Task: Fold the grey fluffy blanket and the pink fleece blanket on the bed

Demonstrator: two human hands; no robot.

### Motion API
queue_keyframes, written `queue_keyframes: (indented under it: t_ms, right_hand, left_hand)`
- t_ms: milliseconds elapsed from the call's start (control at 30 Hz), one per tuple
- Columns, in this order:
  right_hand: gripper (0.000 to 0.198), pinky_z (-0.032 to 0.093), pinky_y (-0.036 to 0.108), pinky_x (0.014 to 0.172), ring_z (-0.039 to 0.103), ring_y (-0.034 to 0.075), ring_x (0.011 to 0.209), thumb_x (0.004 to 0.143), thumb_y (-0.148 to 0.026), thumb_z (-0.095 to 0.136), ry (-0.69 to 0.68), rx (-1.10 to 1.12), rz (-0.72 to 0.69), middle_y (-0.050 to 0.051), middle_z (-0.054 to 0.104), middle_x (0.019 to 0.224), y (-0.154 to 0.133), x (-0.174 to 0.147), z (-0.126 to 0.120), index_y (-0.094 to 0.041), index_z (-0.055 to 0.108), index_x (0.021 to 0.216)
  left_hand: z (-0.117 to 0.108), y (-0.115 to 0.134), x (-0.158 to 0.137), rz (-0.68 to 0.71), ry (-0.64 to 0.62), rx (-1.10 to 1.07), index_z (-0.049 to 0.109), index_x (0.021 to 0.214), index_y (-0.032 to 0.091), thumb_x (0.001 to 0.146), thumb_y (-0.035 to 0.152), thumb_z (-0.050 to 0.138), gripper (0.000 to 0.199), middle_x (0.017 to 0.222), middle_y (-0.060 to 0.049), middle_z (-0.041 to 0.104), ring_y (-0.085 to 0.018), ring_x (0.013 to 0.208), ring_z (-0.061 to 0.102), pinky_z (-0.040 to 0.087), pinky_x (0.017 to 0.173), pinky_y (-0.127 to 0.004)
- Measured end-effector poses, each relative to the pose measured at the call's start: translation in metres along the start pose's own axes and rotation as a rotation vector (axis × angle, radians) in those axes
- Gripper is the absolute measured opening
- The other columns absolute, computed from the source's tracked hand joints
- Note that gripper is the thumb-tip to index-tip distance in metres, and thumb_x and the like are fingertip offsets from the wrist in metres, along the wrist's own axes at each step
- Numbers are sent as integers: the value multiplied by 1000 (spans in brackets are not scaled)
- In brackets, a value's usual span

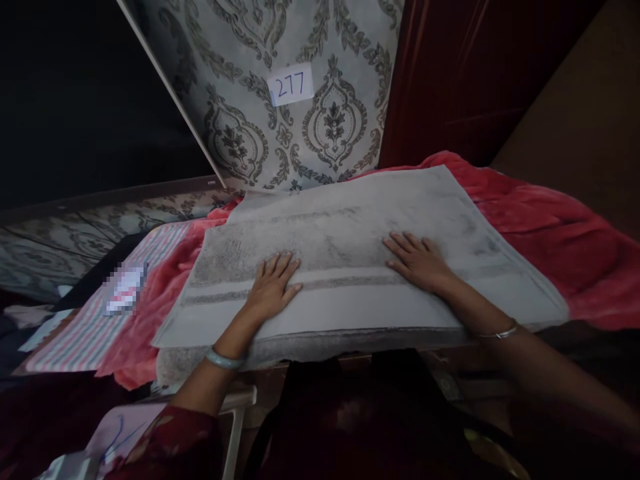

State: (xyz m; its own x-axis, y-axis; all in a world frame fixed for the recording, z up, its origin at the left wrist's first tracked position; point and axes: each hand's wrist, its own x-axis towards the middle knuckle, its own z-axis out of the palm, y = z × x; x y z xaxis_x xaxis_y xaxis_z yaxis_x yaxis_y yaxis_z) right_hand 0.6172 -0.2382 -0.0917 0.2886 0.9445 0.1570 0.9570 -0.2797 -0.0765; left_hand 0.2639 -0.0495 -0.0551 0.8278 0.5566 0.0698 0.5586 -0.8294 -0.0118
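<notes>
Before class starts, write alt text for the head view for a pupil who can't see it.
A person's left hand and right hand lie palm-down on grey cloth, with red fabric showing on both sides. Behind is patterned wallpaper bearing a card marked 277.

Hands: 2, one left hand point(273, 290), one right hand point(420, 262). Bangles: 2, pale bangle point(225, 360) left, silver bangle point(501, 332) right. Grey cloths point(345, 307): layered, 2 at least, exact count unclear. Number label point(291, 85): 1, far. Dark screen point(90, 100): 1, far left. Striped cloth point(80, 343): 1, left. Pixelated item point(125, 290): 1, left. Red fabric point(550, 233): left and right, 1 or 2, can't tell.
</notes>
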Motion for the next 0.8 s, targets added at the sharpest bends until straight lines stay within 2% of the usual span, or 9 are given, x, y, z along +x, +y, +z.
queue_keyframes:
  t_ms: [167,300,467,567,633,667,733,800]
  right_hand:
    - [68,29,64,117,30,36,150,99,-61,23,72,-42,190,6,35,164,63,-45,-6,-29,39,157]
    - [76,35,69,110,34,43,146,97,-67,23,136,-22,305,13,40,160,100,-81,-6,-24,41,156]
    - [80,35,78,104,39,50,140,92,-75,24,231,64,303,15,45,156,121,-97,-2,-27,43,153]
    - [74,33,84,99,41,54,137,90,-78,28,306,83,315,13,51,151,114,-96,-4,-36,47,149]
    - [69,32,87,97,39,56,138,93,-73,29,391,66,298,15,53,147,94,-89,-8,-34,49,147]
    - [66,32,85,100,39,54,138,96,-68,29,430,69,254,16,55,145,79,-84,-10,-31,50,146]
    - [57,39,73,107,45,45,138,101,-53,31,460,127,95,17,58,141,39,-69,-15,-23,53,144]
    - [51,47,59,106,55,35,129,101,-46,37,403,240,-97,16,60,139,-8,-51,-18,-20,56,141]
  left_hand:
    - [-6,-37,-42,-259,8,88,34,160,27,101,52,38,64,167,-8,29,-34,156,19,19,122,-64]
    - [-10,-72,-75,-510,-24,94,32,160,26,101,52,32,65,169,-8,25,-35,156,16,23,120,-64]
    - [-15,-98,-98,-732,-10,66,33,160,17,101,48,30,67,167,-16,26,-40,153,23,27,117,-66]
    - [-18,-97,-101,-800,89,81,42,154,10,100,44,31,65,163,-22,35,-43,151,26,26,115,-70]
    - [-20,-86,-95,-747,208,117,50,147,8,100,40,33,60,159,-24,39,-43,151,27,24,116,-70]
    - [-21,-76,-90,-671,262,115,54,143,8,99,38,34,57,157,-24,42,-42,150,29,26,117,-67]
    - [-23,-48,-74,-446,328,40,59,137,11,99,35,36,50,151,-21,50,-36,146,39,34,117,-57]
    - [-23,-12,-54,-189,327,-93,62,133,16,100,33,39,44,144,-16,58,-30,137,50,41,114,-48]
